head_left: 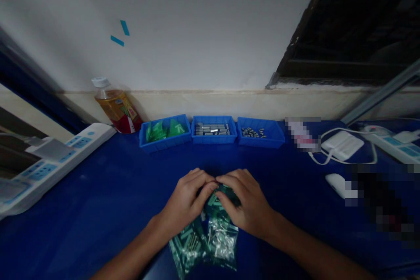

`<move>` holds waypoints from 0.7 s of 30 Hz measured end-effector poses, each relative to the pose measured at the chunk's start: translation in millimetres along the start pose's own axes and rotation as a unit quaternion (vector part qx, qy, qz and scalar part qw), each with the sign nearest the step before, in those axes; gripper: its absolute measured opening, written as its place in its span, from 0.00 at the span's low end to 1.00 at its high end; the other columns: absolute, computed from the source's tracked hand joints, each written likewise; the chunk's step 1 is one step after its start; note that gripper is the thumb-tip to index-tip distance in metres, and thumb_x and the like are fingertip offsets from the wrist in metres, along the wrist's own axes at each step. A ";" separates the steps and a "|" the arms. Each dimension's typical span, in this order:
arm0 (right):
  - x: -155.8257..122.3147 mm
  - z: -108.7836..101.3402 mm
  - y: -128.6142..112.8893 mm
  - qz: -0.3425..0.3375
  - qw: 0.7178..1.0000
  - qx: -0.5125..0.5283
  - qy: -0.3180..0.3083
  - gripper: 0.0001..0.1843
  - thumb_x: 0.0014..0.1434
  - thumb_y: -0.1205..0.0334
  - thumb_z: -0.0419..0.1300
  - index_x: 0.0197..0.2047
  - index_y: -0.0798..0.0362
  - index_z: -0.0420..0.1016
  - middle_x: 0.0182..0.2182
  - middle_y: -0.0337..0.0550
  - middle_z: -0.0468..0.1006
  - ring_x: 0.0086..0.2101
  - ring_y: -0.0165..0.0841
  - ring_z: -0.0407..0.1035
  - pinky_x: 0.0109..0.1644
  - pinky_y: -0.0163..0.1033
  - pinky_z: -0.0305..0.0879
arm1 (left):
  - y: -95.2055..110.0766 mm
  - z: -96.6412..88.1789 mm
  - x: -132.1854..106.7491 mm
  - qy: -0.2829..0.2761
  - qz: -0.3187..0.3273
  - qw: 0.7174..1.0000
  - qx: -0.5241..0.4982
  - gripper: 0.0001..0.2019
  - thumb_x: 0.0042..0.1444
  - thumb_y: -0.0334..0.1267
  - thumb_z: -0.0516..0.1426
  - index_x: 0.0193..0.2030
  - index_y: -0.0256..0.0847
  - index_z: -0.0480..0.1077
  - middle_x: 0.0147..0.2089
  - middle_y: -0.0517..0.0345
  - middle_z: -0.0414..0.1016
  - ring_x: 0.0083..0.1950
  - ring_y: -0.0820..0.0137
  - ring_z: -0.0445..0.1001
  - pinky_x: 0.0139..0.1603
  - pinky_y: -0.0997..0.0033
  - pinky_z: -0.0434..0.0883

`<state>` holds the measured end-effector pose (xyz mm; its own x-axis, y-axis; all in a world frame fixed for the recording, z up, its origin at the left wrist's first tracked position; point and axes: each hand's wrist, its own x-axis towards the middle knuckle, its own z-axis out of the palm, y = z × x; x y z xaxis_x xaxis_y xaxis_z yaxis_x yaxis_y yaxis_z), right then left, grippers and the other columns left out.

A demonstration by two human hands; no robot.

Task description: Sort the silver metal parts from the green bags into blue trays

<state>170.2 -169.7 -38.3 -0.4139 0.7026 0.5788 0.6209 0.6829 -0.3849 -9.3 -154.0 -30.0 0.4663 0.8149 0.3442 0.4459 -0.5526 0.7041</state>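
My left hand [190,194] and my right hand [244,201] meet over a small clear plastic bag [217,204] with green pieces inside. Thumbs and fingers of both hands are closed at the bag's upper edge, partly hiding it. Just below lie another bag [192,245], holding green pieces and slim metal parts, and a shiny clear bag [223,240] whose contents are hard to make out. My left wrist partly covers the lower left bag.
Along the wall stand three blue bins: one with green pieces [177,128], one with metal rods [211,130], one with small screws [251,133]. A drink bottle [118,107] and power strip [65,157] are left; a white charger [343,145] and mouse [337,183] right.
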 end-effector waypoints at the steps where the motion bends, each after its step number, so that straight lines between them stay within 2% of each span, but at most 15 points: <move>1: 0.5 -0.7 -1.1 -0.013 1.000 -0.006 -0.003 0.08 0.61 0.64 0.55 0.44 0.52 0.66 0.34 0.44 0.74 0.35 0.35 0.67 0.40 0.42 0.60 | 0.4 1.0 -0.2 -0.004 -0.001 1.000 -0.003 0.12 0.64 0.38 0.48 0.32 0.39 0.68 0.29 0.59 0.71 0.33 0.71 0.68 0.38 0.70 0.63; 4: 6.6 -5.9 4.9 -0.033 0.999 -0.023 0.001 0.03 0.60 0.65 0.56 0.39 0.53 0.67 0.32 0.42 0.74 0.33 0.34 0.66 0.38 0.41 0.58 | 1.1 1.2 0.4 -0.025 -0.007 1.000 0.005 0.14 0.65 0.39 0.47 0.32 0.39 0.68 0.29 0.59 0.72 0.34 0.71 0.69 0.39 0.69 0.62; 7: 20.8 -18.1 36.7 -0.013 0.996 -0.078 0.043 0.03 0.59 0.64 0.56 0.37 0.53 0.70 0.32 0.43 0.75 0.35 0.35 0.66 0.39 0.42 0.58 | -0.6 -7.9 2.1 -0.084 -0.021 0.995 0.052 0.12 0.65 0.39 0.47 0.39 0.41 0.69 0.36 0.58 0.74 0.40 0.68 0.70 0.45 0.64 0.62; 11: 40.3 -36.4 105.4 0.123 0.962 -0.230 0.079 0.11 0.60 0.58 0.55 0.33 0.55 0.74 0.33 0.48 0.74 0.38 0.40 0.65 0.42 0.45 0.58 | -5.3 -29.4 -0.5 -0.204 -0.012 0.974 0.100 0.08 0.60 0.39 0.54 0.44 0.44 0.70 0.44 0.57 0.72 0.47 0.64 0.69 0.51 0.59 0.60; 14: 42.4 -41.3 139.8 0.202 0.932 -0.290 0.080 0.15 0.60 0.53 0.54 0.36 0.55 0.76 0.36 0.52 0.74 0.42 0.46 0.63 0.42 0.48 0.58 | -6.4 -38.3 -5.4 -0.242 0.000 0.965 0.099 0.10 0.53 0.40 0.61 0.42 0.45 0.71 0.45 0.57 0.69 0.48 0.63 0.67 0.50 0.60 0.60; 17: 34.3 -37.1 142.3 0.214 0.925 -0.301 0.087 0.19 0.60 0.50 0.54 0.43 0.56 0.75 0.42 0.54 0.73 0.48 0.50 0.60 0.45 0.51 0.57 | -7.5 -36.1 -8.0 -0.241 0.012 0.965 0.100 0.06 0.53 0.41 0.61 0.38 0.45 0.72 0.44 0.58 0.69 0.47 0.64 0.67 0.48 0.63 0.59; 21: 25.7 -25.3 109.1 0.152 0.952 -0.252 0.090 0.17 0.61 0.52 0.54 0.46 0.56 0.73 0.45 0.52 0.73 0.51 0.48 0.58 0.50 0.53 0.56 | -15.5 -28.8 -5.7 -0.200 -0.012 0.969 0.147 0.09 0.59 0.45 0.55 0.37 0.42 0.70 0.40 0.58 0.70 0.44 0.65 0.68 0.46 0.64 0.59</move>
<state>244.1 -82.2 -47.2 -0.0726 0.7757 0.6269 0.9529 0.2396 -0.1860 -40.8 -145.0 -24.9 0.6862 0.7271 0.0207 0.6306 -0.6088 0.4813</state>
